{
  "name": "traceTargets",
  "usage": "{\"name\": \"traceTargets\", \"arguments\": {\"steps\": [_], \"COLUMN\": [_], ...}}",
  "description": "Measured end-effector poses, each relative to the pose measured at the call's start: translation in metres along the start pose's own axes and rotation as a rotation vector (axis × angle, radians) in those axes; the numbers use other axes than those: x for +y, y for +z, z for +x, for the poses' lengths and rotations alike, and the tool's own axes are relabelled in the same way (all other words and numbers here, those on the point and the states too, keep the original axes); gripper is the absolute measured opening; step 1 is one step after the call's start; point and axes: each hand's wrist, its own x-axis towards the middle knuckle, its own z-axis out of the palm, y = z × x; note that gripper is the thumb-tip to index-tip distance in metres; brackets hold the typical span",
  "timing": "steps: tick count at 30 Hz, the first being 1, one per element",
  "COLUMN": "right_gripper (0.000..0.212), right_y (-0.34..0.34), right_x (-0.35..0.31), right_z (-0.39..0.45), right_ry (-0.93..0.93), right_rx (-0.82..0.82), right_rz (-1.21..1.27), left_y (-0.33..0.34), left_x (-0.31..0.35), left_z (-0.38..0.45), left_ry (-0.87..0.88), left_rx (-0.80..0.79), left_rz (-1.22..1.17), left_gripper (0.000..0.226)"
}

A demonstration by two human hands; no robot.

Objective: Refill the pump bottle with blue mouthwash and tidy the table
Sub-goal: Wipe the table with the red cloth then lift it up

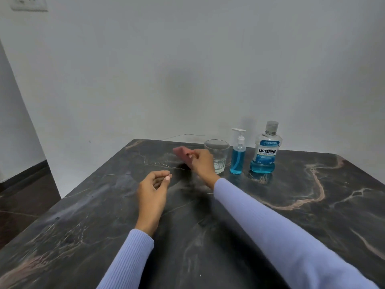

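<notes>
A small clear pump bottle (237, 157) with a white pump stands at the back of the dark marble table (229, 236), blue liquid filling its lower part. To its right is a Listerine mouthwash bottle (266, 149), capped, with blue liquid low inside. An empty drinking glass (218, 151) stands left of the pump bottle. My right hand (201, 163) is raised just left of the glass and pinches a pink cloth-like piece (181, 153), blurred. My left hand (155, 186) hovers over the table middle, fingers loosely curled, holding nothing.
A white wall rises right behind the table's far edge. The table's left edge drops to a dark floor (25, 197). A wall socket (29, 3) is at the top left. A thin wire (183, 135) runs along the wall behind the table.
</notes>
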Motion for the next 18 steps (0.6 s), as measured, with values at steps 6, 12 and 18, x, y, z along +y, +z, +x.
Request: {"name": "traceTargets", "arguments": {"steps": [6, 12, 18], "right_gripper": [0.022, 0.034, 0.05], "right_y": [-0.118, -0.202, -0.204], "right_x": [0.009, 0.041, 0.044], "right_z": [-0.081, -0.184, -0.195], "right_ry": [-0.367, -0.358, -0.176], "right_rx": [-0.088, -0.615, -0.752], "right_rz": [-0.249, -0.572, -0.309], "left_y": [0.0, 0.008, -0.006], "left_x": [0.003, 0.015, 0.038], "left_z": [-0.002, -0.016, -0.06], "left_ry": [0.048, 0.057, 0.248], "left_rx": [-0.014, -0.144, -0.28], "left_rz": [0.096, 0.189, 0.425], "left_gripper": [0.013, 0.012, 0.013]}}
